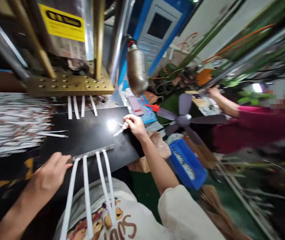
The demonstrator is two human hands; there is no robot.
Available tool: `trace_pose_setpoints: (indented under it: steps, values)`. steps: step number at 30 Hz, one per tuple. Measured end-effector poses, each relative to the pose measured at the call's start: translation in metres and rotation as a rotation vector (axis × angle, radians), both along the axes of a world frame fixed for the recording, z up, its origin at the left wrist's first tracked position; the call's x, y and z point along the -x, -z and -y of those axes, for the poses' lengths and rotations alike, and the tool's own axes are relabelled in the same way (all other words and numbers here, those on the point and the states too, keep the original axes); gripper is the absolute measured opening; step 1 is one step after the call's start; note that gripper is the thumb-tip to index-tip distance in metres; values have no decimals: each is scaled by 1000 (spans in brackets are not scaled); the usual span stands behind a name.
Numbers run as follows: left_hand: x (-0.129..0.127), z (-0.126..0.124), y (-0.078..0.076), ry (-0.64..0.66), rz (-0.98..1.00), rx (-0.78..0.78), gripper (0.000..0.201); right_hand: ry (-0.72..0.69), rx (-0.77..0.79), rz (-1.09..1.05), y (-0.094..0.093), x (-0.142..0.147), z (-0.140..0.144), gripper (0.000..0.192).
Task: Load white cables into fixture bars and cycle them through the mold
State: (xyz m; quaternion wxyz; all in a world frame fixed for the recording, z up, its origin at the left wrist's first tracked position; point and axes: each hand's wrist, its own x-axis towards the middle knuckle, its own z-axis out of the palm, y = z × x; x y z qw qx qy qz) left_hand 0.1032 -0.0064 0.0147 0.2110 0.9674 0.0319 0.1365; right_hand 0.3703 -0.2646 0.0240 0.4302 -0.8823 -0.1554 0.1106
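Note:
My left hand [51, 171] pinches the left end of a narrow metal bar [93, 152] held over the black tabletop. Several white flat strips [86, 186] hang from the bar towards my lap. Over the table's right part, my right hand [136, 126] is closed on a short, whitish, toothed strip [119, 130], too small and blurred to name. A bright light spot shines on the tabletop just left of it. Beyond my hands, several more white strips [76, 107] stick out from under a brass-coloured machine plate [72, 87].
A large pile of white strips [12, 123] lies at the left. A grey metal cylinder [136, 70] hangs above the table's back right. To the right are a fan [183, 119], a blue bin [200, 173] with small parts and a co-worker in a dark red shirt [247, 130].

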Motion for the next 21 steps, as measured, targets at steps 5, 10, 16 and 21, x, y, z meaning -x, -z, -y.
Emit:
trace_pose_setpoints:
  steps: [5, 10, 16, 21]
  values:
    - [4, 7, 17, -122, 87, 28, 49, 426, 283, 165, -5, 29, 154, 28]
    - [7, 24, -9, -2, 226, -35, 61, 339, 301, 253, 5, 54, 149, 30]
    - [-11, 38, -24, 236, 386, -38, 45, -664, -167, 487, -3, 102, 15, 34]
    - [-30, 42, -17, 159, 398, 222, 20, -541, -538, 384, 0, 126, -35, 31]
